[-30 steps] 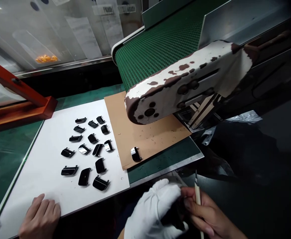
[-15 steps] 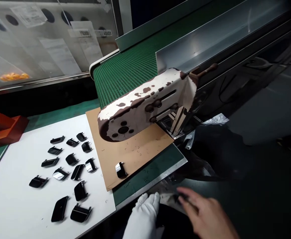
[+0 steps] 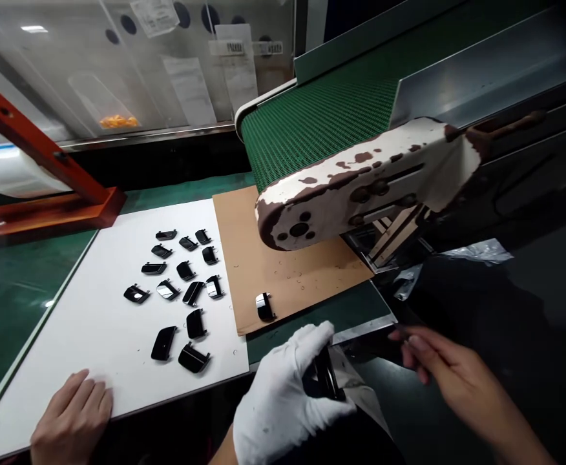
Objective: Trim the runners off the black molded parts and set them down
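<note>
My left hand [image 3: 287, 387], in a white glove, grips a glossy black part [image 3: 326, 373] between thumb and fingers, below the table's front edge. To its right my bare right hand [image 3: 445, 361] is closed, thumb pressed on the fingers; a small dark thing shows at the fingertips, too small to name. One black part [image 3: 264, 307] with a bright reflection lies on the brown cardboard [image 3: 244, 258]. Several similar black parts [image 3: 193, 358] are spread over the white board [image 3: 132, 387] on the left.
A green conveyor belt [image 3: 322, 123] with a chipped white end bracket [image 3: 351, 184] overhangs the cardboard. At the lower left, another person's hand [image 3: 73, 413] rests on the board's edge. An orange metal frame [image 3: 89, 206] stands at the back left. Clear plastic [image 3: 477, 252] lies at right.
My left hand has risen and now holds a black part. My right hand has shifted right and slightly up. The view has swung left, bringing another person's hand into sight.
</note>
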Tool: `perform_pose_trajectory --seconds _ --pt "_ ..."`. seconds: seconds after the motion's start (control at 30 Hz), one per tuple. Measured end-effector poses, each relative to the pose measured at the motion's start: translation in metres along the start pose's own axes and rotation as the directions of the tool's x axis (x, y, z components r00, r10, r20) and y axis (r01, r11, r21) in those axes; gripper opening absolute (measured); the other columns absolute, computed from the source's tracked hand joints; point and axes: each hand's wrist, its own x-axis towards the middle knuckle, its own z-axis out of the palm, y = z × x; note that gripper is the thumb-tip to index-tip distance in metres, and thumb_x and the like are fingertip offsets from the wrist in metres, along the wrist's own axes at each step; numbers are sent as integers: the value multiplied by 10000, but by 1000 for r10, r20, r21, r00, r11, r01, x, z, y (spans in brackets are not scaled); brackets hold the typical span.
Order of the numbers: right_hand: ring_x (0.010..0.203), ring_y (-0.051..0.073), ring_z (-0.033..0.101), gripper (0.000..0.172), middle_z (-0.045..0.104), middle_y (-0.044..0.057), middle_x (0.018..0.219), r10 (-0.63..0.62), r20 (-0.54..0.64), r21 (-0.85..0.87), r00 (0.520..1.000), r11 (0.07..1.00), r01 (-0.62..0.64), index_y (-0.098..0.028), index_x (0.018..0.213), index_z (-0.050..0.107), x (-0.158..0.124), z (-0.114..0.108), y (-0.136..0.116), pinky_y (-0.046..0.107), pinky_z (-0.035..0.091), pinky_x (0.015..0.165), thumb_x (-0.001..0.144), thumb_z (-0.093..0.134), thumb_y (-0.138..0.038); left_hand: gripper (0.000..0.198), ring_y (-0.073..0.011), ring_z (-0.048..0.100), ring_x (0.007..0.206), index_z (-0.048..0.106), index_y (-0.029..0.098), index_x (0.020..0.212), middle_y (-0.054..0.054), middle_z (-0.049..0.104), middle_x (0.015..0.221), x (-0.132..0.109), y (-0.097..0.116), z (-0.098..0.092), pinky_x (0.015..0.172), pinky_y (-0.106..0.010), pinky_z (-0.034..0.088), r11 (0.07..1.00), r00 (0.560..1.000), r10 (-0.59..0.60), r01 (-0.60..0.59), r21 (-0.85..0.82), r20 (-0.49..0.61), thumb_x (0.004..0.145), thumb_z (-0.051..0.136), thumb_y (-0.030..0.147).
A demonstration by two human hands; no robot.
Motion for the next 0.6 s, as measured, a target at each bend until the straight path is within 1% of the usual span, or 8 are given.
perform_pose_trajectory --seconds 0.07,0.13,0.27,0.33,0.4,0.5,0.53,0.6 --pt "572 175 562 478 605 32 686 -49 144 -15 988 999 52 -209 945 674 -9 15 -23 287 469 552 928 363 -572 770 -289 684 1051 270 393 1471 7 667 1239 0 3 2 821 -400 628 999 1000 -26 26 -33 3 813 652 512" --pt "679 205 599 478 628 42 753 -110 229 -94 967 986 134 -242 977 661 -17 24 -43 299 478 617 928 337 -590 784 -287 685 1049 253 376 1480 -3 663 1243 -2 6 6 835 -405 625 997 999 -44 44 -70 5 816 639 531" --pt "638 232 568 558 600 21 693 -141 339 -344 930 901 262 -261 840 602 -26 35 -66 311 442 557 653 582 -787 750 -305 644 1119 312 358 1463 3 666 1238 -16 0 1 855 -418 620 996 998 -60 58 -72 -16 811 624 561" --pt "591 223 549 604 593 13 666 -131 357 -442 925 848 291 -252 772 558 -26 39 -72 306 411 523 530 675 -793 655 -309 603 1177 392 365 1421 27 676 1220 -35 -17 -21 871 -407 611 998 995 -50 46 -41 -89 831 579 579" --pt "583 230 553 652 598 16 672 -156 364 -485 918 810 330 -245 769 541 -24 41 -76 312 389 522 479 683 -811 524 -290 567 1219 464 359 1367 39 673 1228 -62 -42 -54 902 -363 585 999 990 -32 28 -29 -138 892 469 581" --pt "570 239 569 705 605 20 674 -196 367 -499 909 784 370 -233 809 542 -20 41 -81 321 380 530 480 636 -850 382 -245 526 1248 542 335 1278 46 664 1236 -111 -90 -103 906 -270 553 999 972 -47 48 -1 -231 974 358 475" --pt "574 242 579 706 612 22 678 -202 371 -501 906 778 378 -231 815 543 -20 40 -83 322 387 535 495 619 -855 347 -228 503 1264 565 334 1243 59 667 1227 -127 -106 -114 908 -245 543 998 946 -54 63 18 -319 993 342 427" --pt "594 247 604 703 635 30 696 -212 386 -492 898 776 395 -227 843 556 -19 40 -86 322 409 552 531 593 -857 311 -220 458 1291 600 318 1186 72 677 1206 -153 -133 -125 918 -219 534 994 930 -95 107 13 -356 1002 354 365"
